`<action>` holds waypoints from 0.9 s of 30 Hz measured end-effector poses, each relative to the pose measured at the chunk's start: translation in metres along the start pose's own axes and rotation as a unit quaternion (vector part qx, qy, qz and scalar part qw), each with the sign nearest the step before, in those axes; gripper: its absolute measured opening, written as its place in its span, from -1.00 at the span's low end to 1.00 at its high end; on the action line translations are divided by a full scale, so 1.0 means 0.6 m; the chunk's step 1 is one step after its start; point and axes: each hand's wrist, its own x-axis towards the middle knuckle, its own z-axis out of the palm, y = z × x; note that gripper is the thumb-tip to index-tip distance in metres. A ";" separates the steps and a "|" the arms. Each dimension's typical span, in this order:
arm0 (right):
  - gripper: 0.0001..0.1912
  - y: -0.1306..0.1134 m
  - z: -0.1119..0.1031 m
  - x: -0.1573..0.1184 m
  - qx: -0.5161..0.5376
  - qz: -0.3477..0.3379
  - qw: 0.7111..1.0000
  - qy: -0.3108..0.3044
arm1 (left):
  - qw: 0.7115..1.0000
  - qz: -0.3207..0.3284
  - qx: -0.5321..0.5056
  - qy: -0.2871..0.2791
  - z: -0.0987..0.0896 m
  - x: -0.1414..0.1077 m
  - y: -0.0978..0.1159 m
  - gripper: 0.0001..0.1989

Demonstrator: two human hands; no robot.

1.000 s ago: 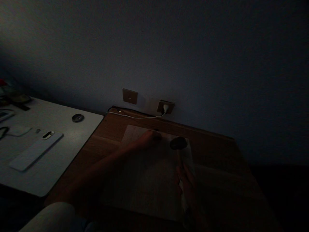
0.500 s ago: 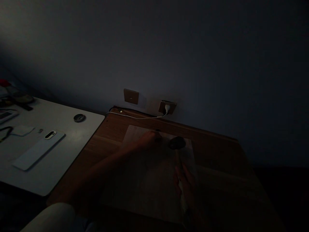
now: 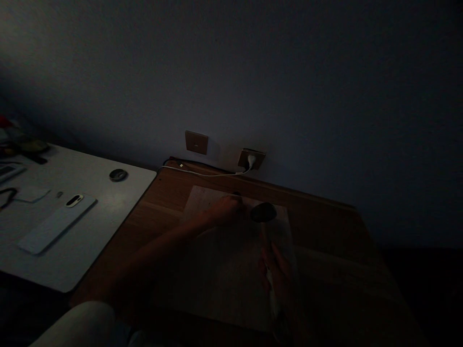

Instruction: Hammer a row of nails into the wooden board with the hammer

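Observation:
The scene is very dim. My right hand is closed around the pale handle of a mallet, whose dark, rounded head points away from me above a wooden board. To the left of that head, my left hand rests low over the far part of the board with its fingers curled together. Whatever it may pinch is lost in shadow. A small dark spot shows just beyond its knuckles.
A wooden table carries the board. On the white table at left lie a phone, a tape roll and dark clutter. A white cable runs to a plug in the wall socket.
The mallet head has shifted slightly left and up and tilted a little. My left hand has moved slightly to the right, with its fingers still curled.

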 end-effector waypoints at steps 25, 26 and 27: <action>-0.45 -0.050 0.034 0.005 -0.026 -0.043 0.998 -0.027 | 0.981 -0.051 -0.171 0.080 0.043 -0.007 -0.027 -0.50; -0.46 -0.045 0.033 0.007 -0.030 -0.042 0.998 -0.028 | 0.980 -0.052 -0.175 0.078 0.043 -0.007 -0.028 -0.50; -0.47 -0.041 0.032 0.010 -0.035 -0.041 0.998 -0.028 | 0.980 -0.053 -0.179 0.076 0.044 -0.007 -0.029 -0.50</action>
